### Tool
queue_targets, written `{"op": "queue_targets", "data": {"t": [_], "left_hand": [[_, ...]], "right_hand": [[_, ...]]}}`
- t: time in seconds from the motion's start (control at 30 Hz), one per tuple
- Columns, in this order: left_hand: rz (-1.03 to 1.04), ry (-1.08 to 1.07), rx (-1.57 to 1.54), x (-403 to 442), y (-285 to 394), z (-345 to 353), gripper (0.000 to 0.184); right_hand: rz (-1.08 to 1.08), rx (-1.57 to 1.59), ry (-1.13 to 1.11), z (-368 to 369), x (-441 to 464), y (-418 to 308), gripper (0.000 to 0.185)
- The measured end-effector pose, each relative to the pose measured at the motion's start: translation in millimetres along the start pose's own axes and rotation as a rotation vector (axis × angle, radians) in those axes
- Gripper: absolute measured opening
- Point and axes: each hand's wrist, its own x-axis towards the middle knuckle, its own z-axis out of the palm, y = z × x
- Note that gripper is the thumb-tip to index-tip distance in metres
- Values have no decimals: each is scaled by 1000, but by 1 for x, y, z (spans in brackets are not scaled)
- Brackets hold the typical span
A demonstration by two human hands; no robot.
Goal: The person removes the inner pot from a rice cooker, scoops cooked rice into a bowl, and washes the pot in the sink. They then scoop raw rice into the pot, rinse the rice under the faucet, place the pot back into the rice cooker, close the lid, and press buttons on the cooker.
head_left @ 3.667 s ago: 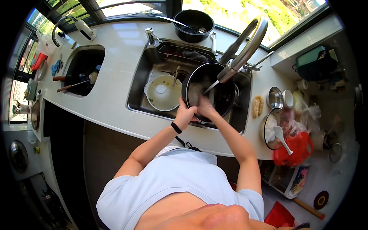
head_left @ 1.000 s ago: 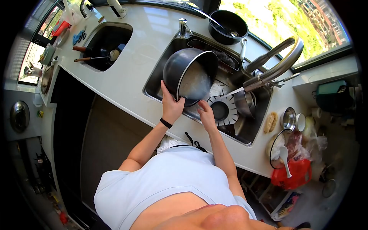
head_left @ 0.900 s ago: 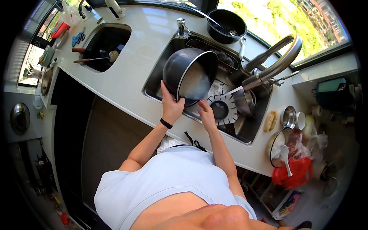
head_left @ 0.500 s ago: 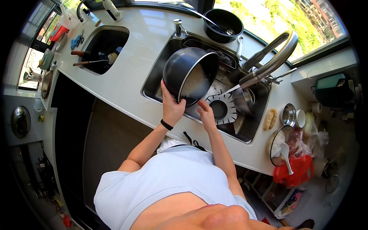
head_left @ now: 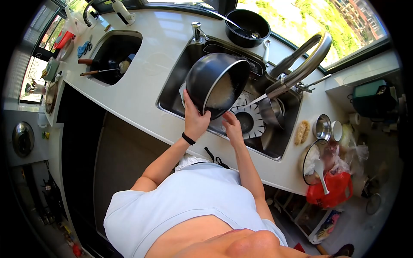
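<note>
A black inner pot (head_left: pixel 201 79) hangs tilted above the sink (head_left: pixel 167 103), its mouth turned to the right. Pale, whitish contents that look like rice (head_left: pixel 221 93) lie low inside it. My left hand (head_left: pixel 197 124) grips the pot's near side, thumb at the rim and fingers along the outer wall. Just under the lower rim is my right hand (head_left: pixel 233 129), fingers loosely bent and apart; whether the fingertips touch the pot I cannot tell. A black-and-white slotted piece (head_left: pixel 254 120) lies in the sink beyond that hand.
The steel faucet (head_left: pixel 297 75) arches over the sink's right side, above a metal bowl (head_left: pixel 271 112). Behind the sink stands a black pan (head_left: pixel 247 28). A glass bowl (head_left: pixel 310 165) and a red bag (head_left: pixel 333 189) sit at right. Left is a second sink (head_left: pixel 133 38).
The pot has shifted slightly to the right relative to the sink, and my left hand has moved with it. My right hand stays by the lower rim.
</note>
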Motion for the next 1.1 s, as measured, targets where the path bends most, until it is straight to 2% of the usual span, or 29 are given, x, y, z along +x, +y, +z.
{"op": "queue_targets", "data": {"t": [0.1, 0.13, 0.17, 0.23, 0.27, 0.37, 0.4, 0.47, 0.63, 0.7, 0.77, 0.87, 0.97, 1.0, 1.1], "left_hand": [[-435, -179, -272, 12, 5, -3, 92], [-506, -132, -473, 13, 11, 2, 91], [-559, -176, -543, 14, 7, 5, 91], [-673, -276, -683, 12, 0, 13, 91], [-679, -285, -669, 8, 0, 20, 87], [-656, -389, -683, 2, 14, 30, 78], [-664, -405, -699, 1, 20, 32, 71], [-720, -430, -741, -2, 22, 39, 69], [-768, -416, -782, -3, 18, 51, 64], [-766, -402, -781, -5, 14, 58, 62], [-775, -387, -778, -7, 17, 62, 63], [-793, -400, -783, -12, 16, 63, 63], [-797, -431, -792, -10, 13, 57, 59], [-796, -440, -798, -9, 14, 55, 57], [-800, -444, -831, -6, 20, 50, 57]], "right_hand": [[-445, -751, 122, -23, -12, -27, 24], [-530, -807, 264, -23, -21, -46, 11], [-501, -874, 290, -29, -23, -54, 8], [-588, -830, 273, -40, -20, -67, 8], [-686, -884, 196, -47, -15, -73, 11], [-913, -993, 200, -64, 27, -73, 20], [-855, -1061, 173, -72, 41, -72, 27], [-744, -1189, 119, -86, 66, -72, 41], [-10, -1351, -194, -73, 63, -86, 78], [-331, -1232, -127, -67, 56, -46, 71], [-315, -1071, -182, -46, 48, -48, 54], [-557, -822, -146, -32, 68, -29, 31], [-334, -771, -61, -21, 78, -51, 16], [-457, -756, 15, -24, 86, -48, 19], [-420, -1007, 62, -41, 99, -75, 28]]}}
